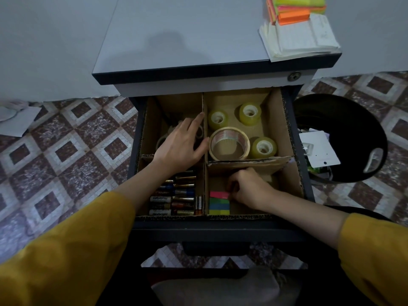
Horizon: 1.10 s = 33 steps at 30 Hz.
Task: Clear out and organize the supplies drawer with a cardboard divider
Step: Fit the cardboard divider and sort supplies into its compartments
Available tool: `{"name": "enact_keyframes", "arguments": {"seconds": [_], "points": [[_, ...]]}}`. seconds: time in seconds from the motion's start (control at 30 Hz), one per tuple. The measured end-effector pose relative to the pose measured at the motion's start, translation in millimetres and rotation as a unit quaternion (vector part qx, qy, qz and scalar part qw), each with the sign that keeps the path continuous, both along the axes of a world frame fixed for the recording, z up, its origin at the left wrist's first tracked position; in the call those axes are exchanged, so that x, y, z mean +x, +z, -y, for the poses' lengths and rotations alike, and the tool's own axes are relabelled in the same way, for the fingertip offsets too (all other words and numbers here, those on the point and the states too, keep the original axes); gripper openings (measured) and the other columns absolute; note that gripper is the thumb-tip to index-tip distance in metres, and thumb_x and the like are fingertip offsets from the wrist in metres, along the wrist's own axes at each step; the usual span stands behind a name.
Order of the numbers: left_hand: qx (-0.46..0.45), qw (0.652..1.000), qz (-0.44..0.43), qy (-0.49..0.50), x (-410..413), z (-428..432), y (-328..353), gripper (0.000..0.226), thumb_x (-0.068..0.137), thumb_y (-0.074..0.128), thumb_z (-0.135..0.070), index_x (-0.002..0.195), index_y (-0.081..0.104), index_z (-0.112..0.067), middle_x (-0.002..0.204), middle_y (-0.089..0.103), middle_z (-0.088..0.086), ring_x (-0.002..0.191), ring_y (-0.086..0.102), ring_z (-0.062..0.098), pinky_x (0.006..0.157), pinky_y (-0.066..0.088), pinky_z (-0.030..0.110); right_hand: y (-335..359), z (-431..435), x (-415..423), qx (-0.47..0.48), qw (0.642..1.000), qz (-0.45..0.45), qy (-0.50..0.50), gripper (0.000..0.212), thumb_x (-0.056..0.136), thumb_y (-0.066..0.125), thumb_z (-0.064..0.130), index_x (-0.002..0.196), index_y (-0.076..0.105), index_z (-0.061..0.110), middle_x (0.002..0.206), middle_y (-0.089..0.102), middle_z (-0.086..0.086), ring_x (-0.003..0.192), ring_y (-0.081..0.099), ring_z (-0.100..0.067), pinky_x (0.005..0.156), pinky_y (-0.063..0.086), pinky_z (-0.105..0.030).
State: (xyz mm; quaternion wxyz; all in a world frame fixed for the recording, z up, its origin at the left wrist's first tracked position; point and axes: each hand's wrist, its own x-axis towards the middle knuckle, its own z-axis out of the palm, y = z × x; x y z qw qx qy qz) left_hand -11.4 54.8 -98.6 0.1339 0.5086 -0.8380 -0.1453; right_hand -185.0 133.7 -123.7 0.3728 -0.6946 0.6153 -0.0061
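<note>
Fingers [231, 188] of the right hand [249, 187] are curled and pinch the pad [219, 203] in the front right cell of the divider [249, 164]; it looks light, thin and easy to bend, so its side edges seem the best hold. Left hand [178, 144] lies flat, fingers straight, over the back left cell, touching the divider. I count one pad, three small rolls [250, 112] and one big roll [229, 143]; batteries [174, 199] are too crowded to count.

One cardboard divider [242, 166] splits one drawer [220, 227] into four compartments. They hold three small rolls of clear tape [218, 119] [250, 113] [263, 147], one large roll of tape [229, 134], one pad of coloured sticky tabs [219, 204] and more than ten batteries [176, 198], partly hidden, so the exact number cannot be told. On the one cabinet top [176, 40] lie one stack of bright sticky notes [295, 8] and one pile of white papers [302, 39], and one black bin [353, 120] stands beside it.
</note>
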Motion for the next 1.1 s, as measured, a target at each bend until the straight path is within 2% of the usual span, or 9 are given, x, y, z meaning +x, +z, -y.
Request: {"name": "enact_keyframes", "arguments": {"seconds": [0.1, 0.23, 0.3, 0.43, 0.6, 0.83, 0.97, 1.1], "points": [[-0.002, 1.000, 0.003, 0.001, 0.1, 0.3, -0.1, 0.063, 0.094, 0.045, -0.039, 0.146, 0.025, -0.010, 0.133, 0.045, 0.013, 0.117, 0.048, 0.025, 0.089, 0.039, 0.028, -3.0, 1.5, 1.8, -0.005, 1.000, 0.009, 0.008, 0.015, 0.082, 0.066, 0.004, 0.096, 0.069, 0.003, 0.100, 0.063, -0.014, 0.090, 0.060, -0.026, 0.071, 0.050, -0.030], [0.001, 1.000, 0.008, -0.001, -0.3, -0.2, 0.8, 0.068, 0.089, 0.039, -0.044, 0.146, 0.025, -0.010, 0.132, 0.046, 0.014, 0.116, 0.049, 0.026, 0.088, 0.039, 0.029, -6.9, 3.7, 2.3, -0.012, 1.000, 0.023, 0.008, 0.018, 0.081, 0.062, -0.001, 0.097, 0.070, 0.002, 0.103, 0.062, -0.015, 0.094, 0.060, -0.027, 0.078, 0.052, -0.034], [0.002, 1.000, 0.008, -0.001, -0.7, -0.6, 1.1, 0.069, 0.088, 0.038, -0.044, 0.146, 0.025, -0.010, 0.131, 0.046, 0.014, 0.115, 0.049, 0.026, 0.088, 0.040, 0.029, -8.7, 3.8, 2.3, -0.017, 0.999, 0.027, 0.013, 0.017, 0.082, 0.063, 0.001, 0.097, 0.070, 0.004, 0.102, 0.063, -0.014, 0.095, 0.060, -0.027, 0.078, 0.052, -0.033], [0.003, 1.000, 0.002, 0.001, -0.1, -0.6, 1.9, 0.065, 0.093, 0.045, -0.040, 0.146, 0.024, -0.010, 0.130, 0.047, 0.014, 0.114, 0.049, 0.025, 0.085, 0.037, 0.026, -9.1, 3.6, 4.4, -0.021, 0.999, 0.008, 0.034, 0.019, 0.079, 0.072, 0.017, 0.094, 0.067, 0.007, 0.099, 0.060, -0.010, 0.090, 0.059, -0.024, 0.074, 0.051, -0.031], [0.000, 1.000, 0.007, 0.000, -0.3, -0.8, 1.1, 0.070, 0.087, 0.037, -0.045, 0.146, 0.025, -0.010, 0.128, 0.048, 0.014, 0.113, 0.050, 0.025, 0.085, 0.036, 0.025, -8.1, 3.6, 6.8, -0.025, 0.997, -0.011, 0.072, 0.017, 0.080, 0.069, 0.012, 0.094, 0.064, 0.006, 0.097, 0.061, -0.010, 0.089, 0.061, -0.025, 0.069, 0.049, -0.029], [-0.008, 1.000, 0.001, 0.001, -1.3, -1.9, 1.3, 0.061, 0.095, 0.049, -0.033, 0.146, 0.025, -0.010, 0.130, 0.047, 0.014, 0.115, 0.048, 0.026, 0.088, 0.037, 0.027, -6.8, 3.2, 7.3, -0.032, 0.995, -0.031, 0.085, 0.014, 0.084, 0.065, 0.012, 0.097, 0.064, 0.007, 0.099, 0.063, -0.010, 0.093, 0.061, -0.025, 0.072, 0.051, -0.029], [-0.015, 1.000, 0.001, -0.002, -0.8, -1.4, 0.6, 0.061, 0.095, 0.049, -0.033, 0.146, 0.025, -0.009, 0.131, 0.047, 0.014, 0.116, 0.048, 0.026, 0.090, 0.037, 0.027, -7.2, 3.3, 7.2, -0.037, 0.995, -0.046, 0.083, 0.018, 0.085, 0.064, 0.013, 0.102, 0.064, 0.009, 0.106, 0.061, -0.011, 0.100, 0.059, -0.027, 0.082, 0.052, -0.035], [-0.019, 1.000, 0.000, 0.000, -1.2, -1.4, -0.1, 0.062, 0.095, 0.048, -0.033, 0.146, 0.024, -0.010, 0.131, 0.047, 0.014, 0.116, 0.048, 0.025, 0.089, 0.037, 0.027, -8.7, 2.4, 6.2, -0.036, 0.996, -0.036, 0.068, 0.015, 0.083, 0.066, 0.011, 0.098, 0.066, 0.006, 0.100, 0.063, -0.012, 0.094, 0.061, -0.026, 0.077, 0.052, -0.031]]}}
